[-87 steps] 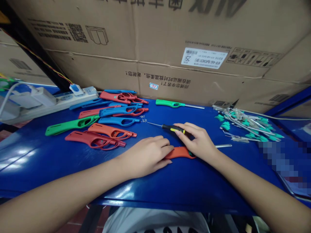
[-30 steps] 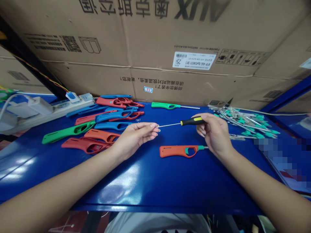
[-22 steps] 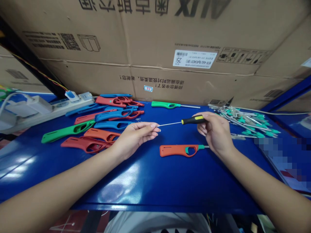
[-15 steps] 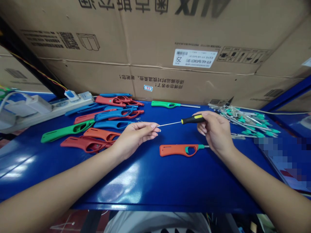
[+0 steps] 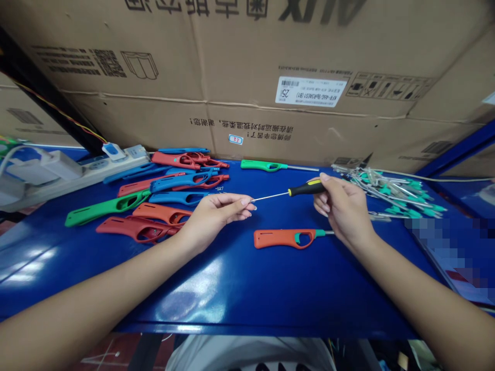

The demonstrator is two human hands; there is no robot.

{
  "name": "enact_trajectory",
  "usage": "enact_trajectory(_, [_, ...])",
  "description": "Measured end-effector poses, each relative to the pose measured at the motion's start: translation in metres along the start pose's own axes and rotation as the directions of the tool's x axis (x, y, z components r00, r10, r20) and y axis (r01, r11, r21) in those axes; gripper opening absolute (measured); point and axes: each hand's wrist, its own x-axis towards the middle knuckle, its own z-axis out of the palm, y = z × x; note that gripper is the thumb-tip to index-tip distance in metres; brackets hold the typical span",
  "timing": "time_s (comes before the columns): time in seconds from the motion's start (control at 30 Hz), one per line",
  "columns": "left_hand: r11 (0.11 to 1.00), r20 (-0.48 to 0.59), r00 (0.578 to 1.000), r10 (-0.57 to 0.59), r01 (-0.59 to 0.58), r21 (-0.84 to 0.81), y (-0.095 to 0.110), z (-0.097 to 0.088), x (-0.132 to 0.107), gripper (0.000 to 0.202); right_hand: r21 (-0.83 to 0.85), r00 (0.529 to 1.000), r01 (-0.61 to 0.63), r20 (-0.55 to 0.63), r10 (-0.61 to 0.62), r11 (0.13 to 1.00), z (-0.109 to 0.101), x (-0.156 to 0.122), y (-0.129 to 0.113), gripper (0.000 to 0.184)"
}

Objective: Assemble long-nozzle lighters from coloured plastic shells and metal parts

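A black-and-yellow screwdriver [image 5: 305, 189] is held nearly level above the table, its thin shaft pointing left. My right hand [image 5: 346, 208] is closed round its handle. At the shaft's tip my left hand [image 5: 216, 214] is closed in a pinch; whatever its fingertips hold there is hidden or too small to name. Just below lies an orange gas lighter [image 5: 276, 238] with a teal trigger, the end of its metal tube hidden behind my right hand. Farther back rests a green lighter [image 5: 257, 165] with a metal tube. A few tiny metal pieces [image 5: 220, 190] lie behind my left hand.
Red, blue, green and orange lighter shells [image 5: 176, 181] are heaped on the left of the blue table [image 5: 247, 293]. Metal tubes with teal parts [image 5: 402, 196] form a pile on the right. A power strip [image 5: 96, 167] sits at far left; a large cardboard box [image 5: 240, 62] stands behind.
My right hand's thumb has shifted slightly up on the screwdriver handle. Otherwise both hands and the things on the table stay in place.
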Motion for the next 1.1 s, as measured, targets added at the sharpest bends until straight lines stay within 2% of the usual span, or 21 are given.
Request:
enact_trajectory(0.1, [0.999,-0.009,0.999,0.035,-0.035,0.029,-0.002,-0.001,0.001,0.023,0.007,1.0,-0.023,-0.008,0.023,1.0,-0.001,0.0,0.002,0.036])
enact_trajectory(0.27, [0.999,-0.007,0.999,0.037,-0.037,0.026,-0.004,0.002,0.0,0.021,-0.066,0.997,0.069,-0.012,-0.07,0.995,0.003,-0.003,-0.003,0.034])
enact_trajectory(0.43, [0.996,0.025,1.0,-0.008,0.01,-0.088,-0.004,0.012,-0.008,0.017,0.039,1.0,0.018,0.009,-0.018,0.999,0.014,-0.007,-0.029,0.032])
enact_trajectory(0.53, [0.979,0.052,0.998,-0.04,0.049,-0.196,-0.001,0.016,-0.011,0.013,0.049,0.996,0.005,0.086,-0.009,0.999,0.017,-0.005,-0.046,0.017])
enact_trajectory(0.67, [0.947,0.079,0.994,-0.074,0.095,-0.307,0.005,0.016,-0.014,0.013,-0.032,0.974,0.145,0.182,-0.137,0.989,0.021,-0.001,-0.055,0.017])
enact_trajectory(0.73, [0.946,0.094,0.993,-0.066,0.092,-0.31,0.006,0.016,-0.015,0.017,-0.045,0.963,0.216,0.177,-0.205,0.975,0.024,0.001,-0.053,0.014])
enact_trajectory(0.83, [0.976,0.136,0.991,-0.003,0.033,-0.216,0.005,0.014,-0.016,0.029,-0.021,0.964,0.254,0.079,-0.252,0.967,0.028,0.001,-0.047,0.011])
enact_trajectory(0.93, [0.995,0.17,0.98,0.101,-0.101,-0.01,0.003,0.011,-0.015,0.037,-0.012,0.966,0.259,0.024,-0.258,0.966,0.026,0.0,-0.036,0.009])
enact_trajectory(1.0, [0.967,0.186,0.966,0.182,-0.21,0.143,0.002,0.01,-0.015,0.036,-0.019,0.966,0.259,0.029,-0.258,0.966,0.023,-0.001,-0.029,0.007])
enact_trajectory(1.1, [0.868,0.211,0.934,0.287,-0.347,0.356,0.0,0.009,-0.015,0.033,-0.03,0.965,0.258,0.053,-0.256,0.966,0.021,-0.003,-0.022,0.008])
